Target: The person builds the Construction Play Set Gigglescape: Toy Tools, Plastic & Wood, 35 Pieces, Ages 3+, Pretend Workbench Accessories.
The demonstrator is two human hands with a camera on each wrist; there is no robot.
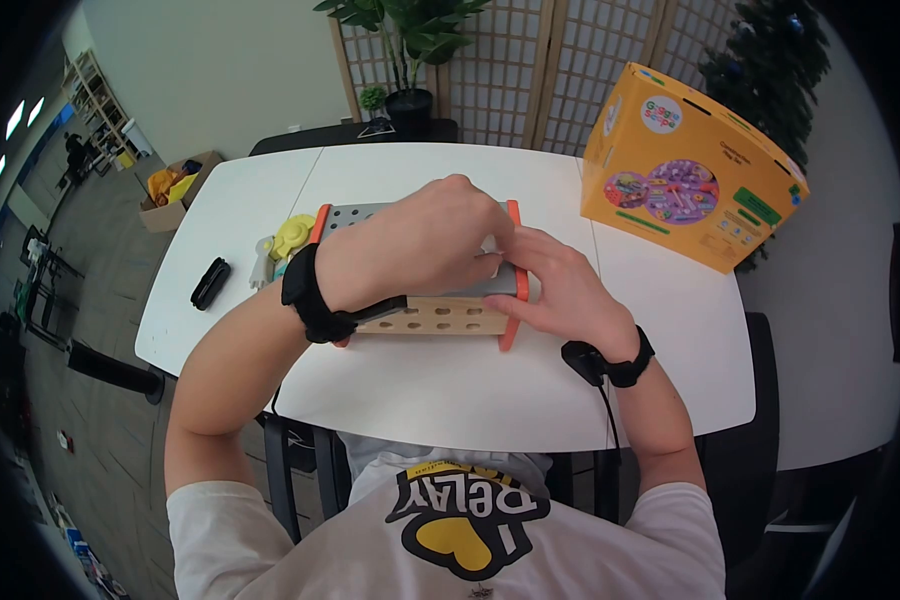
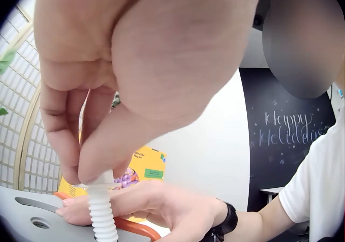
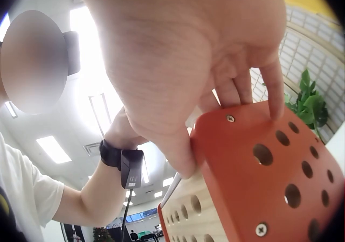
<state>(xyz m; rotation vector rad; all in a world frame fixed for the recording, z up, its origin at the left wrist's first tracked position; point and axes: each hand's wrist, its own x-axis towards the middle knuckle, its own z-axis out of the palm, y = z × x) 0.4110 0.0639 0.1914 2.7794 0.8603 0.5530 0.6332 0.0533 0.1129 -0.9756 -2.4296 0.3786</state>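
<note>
The left hand (image 1: 425,240) pinches the head of a white ridged screw (image 2: 102,215) between thumb and fingertips, its shaft upright at the grey top (image 2: 27,220) of a toy workbench; whether it sits in a hole cannot be told. At the bench's right end, the right hand (image 1: 570,290) grips the edge of the orange side panel (image 3: 253,161), its thumb against the wooden front (image 3: 188,204) and its fingers over the top. In the head view the hands nearly meet above the bench (image 1: 440,318).
Yellow and grey toy pieces (image 1: 292,236) lie left of the bench, and a black case (image 1: 210,284) lies farther left on the white table (image 1: 420,390). A large yellow box (image 1: 690,165) stands at the back right. A potted plant (image 1: 408,105) is behind the table.
</note>
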